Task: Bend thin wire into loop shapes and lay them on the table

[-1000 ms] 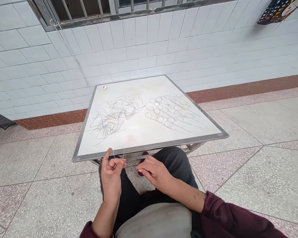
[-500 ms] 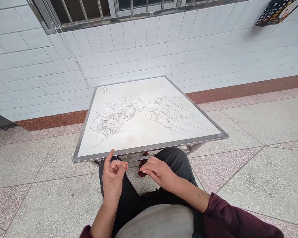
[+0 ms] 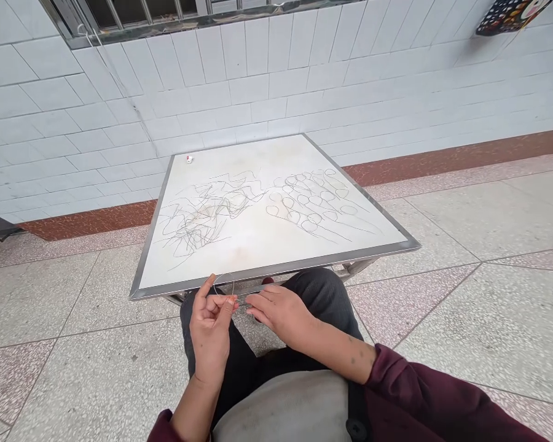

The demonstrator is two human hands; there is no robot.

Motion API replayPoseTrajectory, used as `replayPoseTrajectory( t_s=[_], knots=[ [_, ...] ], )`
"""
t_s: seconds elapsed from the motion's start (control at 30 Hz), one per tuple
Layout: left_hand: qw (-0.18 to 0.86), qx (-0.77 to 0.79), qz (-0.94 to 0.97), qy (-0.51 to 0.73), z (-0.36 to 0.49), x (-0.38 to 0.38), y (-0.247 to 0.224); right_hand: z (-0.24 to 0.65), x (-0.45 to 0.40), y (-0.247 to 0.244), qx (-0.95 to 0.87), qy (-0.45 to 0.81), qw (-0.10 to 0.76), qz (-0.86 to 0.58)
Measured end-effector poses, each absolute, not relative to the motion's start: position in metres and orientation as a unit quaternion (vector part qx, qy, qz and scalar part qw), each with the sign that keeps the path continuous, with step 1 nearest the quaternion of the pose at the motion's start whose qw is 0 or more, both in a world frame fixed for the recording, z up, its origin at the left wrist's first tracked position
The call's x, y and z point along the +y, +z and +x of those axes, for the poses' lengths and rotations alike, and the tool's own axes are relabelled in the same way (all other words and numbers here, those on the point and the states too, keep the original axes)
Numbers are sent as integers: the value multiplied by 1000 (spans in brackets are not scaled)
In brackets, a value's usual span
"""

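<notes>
My left hand (image 3: pixel 212 328) pinches a thin wire (image 3: pixel 233 283) bent into a loop, which rises above the fingertips by the table's front edge. Close beside it, my right hand (image 3: pixel 283 312) has its fingers together near the wire's tail; what lies between its fingertips is too small to make out. On the white table (image 3: pixel 253 245), loose bent wires (image 3: pixel 203 224) lie tangled at the left. Several wires with looped ends (image 3: pixel 313 205) lie spread at the right.
A small white and red object (image 3: pixel 189 159) sits at the table's back left corner. Behind stands a tiled wall (image 3: pixel 249 92) with a barred window. A dotted bag (image 3: pixel 507 17) hangs at the upper right. My knees are under the front edge.
My right hand has moved left, nearer my left hand. My left hand keeps its pinch on the looped wire. The view has shifted slightly.
</notes>
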State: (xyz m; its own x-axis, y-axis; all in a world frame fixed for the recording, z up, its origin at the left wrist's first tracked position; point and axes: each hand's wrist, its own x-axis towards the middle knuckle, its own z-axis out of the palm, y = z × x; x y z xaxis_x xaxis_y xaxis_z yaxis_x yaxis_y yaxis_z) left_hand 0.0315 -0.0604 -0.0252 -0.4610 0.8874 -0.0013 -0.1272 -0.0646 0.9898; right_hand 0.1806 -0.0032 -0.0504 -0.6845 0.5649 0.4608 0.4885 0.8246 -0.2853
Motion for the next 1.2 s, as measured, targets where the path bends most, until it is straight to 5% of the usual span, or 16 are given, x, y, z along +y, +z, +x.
replayPoseTrajectory(
  t_s=[0.53, 0.8, 0.93, 1.2],
  knots=[
    [419, 539, 302, 666, 24, -56, -32, 170, -14, -65, -932, 88, 228, -269],
    [460, 544, 409, 570, 24, -61, -19, 184, 4, -47, -737, 499, 344, -300],
    [470, 554, 440, 527, 34, -63, -19, 176, 5, -48, -556, 721, 328, -251],
    [492, 566, 408, 521, 37, -62, -24, 178, 7, -51, -478, 794, 290, -240]
  ],
)
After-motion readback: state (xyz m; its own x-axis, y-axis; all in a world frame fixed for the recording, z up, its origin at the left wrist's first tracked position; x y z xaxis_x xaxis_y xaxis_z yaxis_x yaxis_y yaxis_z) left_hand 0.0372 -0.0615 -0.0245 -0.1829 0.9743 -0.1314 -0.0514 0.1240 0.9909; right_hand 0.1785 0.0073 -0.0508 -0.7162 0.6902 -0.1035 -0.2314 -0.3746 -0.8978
